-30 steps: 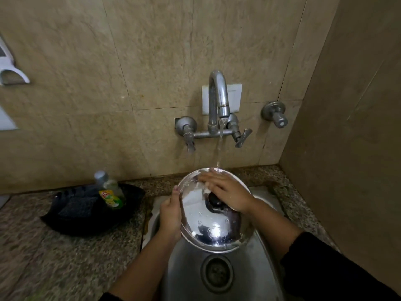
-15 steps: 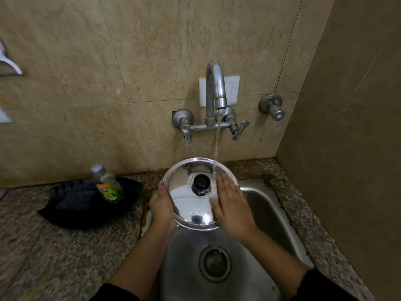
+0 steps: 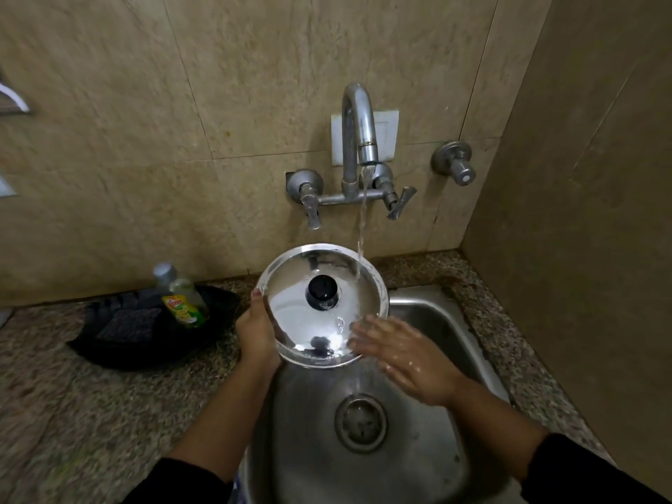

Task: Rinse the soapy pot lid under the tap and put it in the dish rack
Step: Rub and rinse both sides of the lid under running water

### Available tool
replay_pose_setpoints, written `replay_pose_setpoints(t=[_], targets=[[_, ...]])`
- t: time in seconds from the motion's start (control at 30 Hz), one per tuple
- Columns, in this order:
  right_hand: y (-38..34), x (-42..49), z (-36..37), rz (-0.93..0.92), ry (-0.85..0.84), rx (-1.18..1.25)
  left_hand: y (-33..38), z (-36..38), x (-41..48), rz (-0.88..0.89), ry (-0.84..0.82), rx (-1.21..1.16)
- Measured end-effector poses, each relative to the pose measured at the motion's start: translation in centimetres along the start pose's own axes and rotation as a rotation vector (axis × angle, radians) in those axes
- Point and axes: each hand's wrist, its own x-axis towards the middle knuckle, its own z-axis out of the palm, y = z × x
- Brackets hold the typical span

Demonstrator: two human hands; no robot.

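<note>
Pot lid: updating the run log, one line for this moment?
phase: rinsing | pot lid under tap stream | left hand grips rim | right hand open

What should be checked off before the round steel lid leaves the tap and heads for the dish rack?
1. Water running from the chrome wall tap: ok, the stream lands on the lid's upper right.
2. Left hand holding the round steel pot lid with the black knob by its rim: ok.
3. Right hand free of the lid: cannot tell, its fingers are blurred at the lower right edge.
4. Soap gone from the top face: ok, it shows only water.
5. Underside rinsed: cannot tell, hidden.
6. Dish rack located: not ok, none in view.
</note>
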Motion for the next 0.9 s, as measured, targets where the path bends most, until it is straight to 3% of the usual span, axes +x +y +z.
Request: replay_pose_setpoints(t=[0.1,0.2,0.27,0.43,0.57,0.63,0.77,0.9], targets=[[1.4,0.9,0.0,0.307,0.012,0.0,-0.3,-0.3,-0.2,0.035,-0.042,0.051],[0.7,5.4,0.0,0.459,0.085,0.055,-1.7,-0.2,-0.7,0.094,-0.111,0.154],[1.0,8.1,-0.5,0.405,0.1,0.082,-2.2,-0.3,-0.7,0.118,-0.14,0.175],[2.2,9.4,-2.1,0.066,-0.015,0.001,-1.0,-1.1,-0.6,0.138,-0.193,0.15],[1.6,6.9,0.0,0.36,0.143,0.058,-1.0,-1.5,-0.3,0.063,-0.101,0.046],[0.2,4.9,1.5,0.294,0.109,0.088,-1.1,-1.9,0.0,0.008,-0.095,0.062],[-1.0,2.0,1.7,0.009,0.009,0.104,-2.2,-2.9,1.4,-0.237,-0.081,0.111],[-0.7,1.9,1.3,-0.225,0.168,0.014,-3.4,-4.3,0.8,-0.499,-0.145,0.127]])
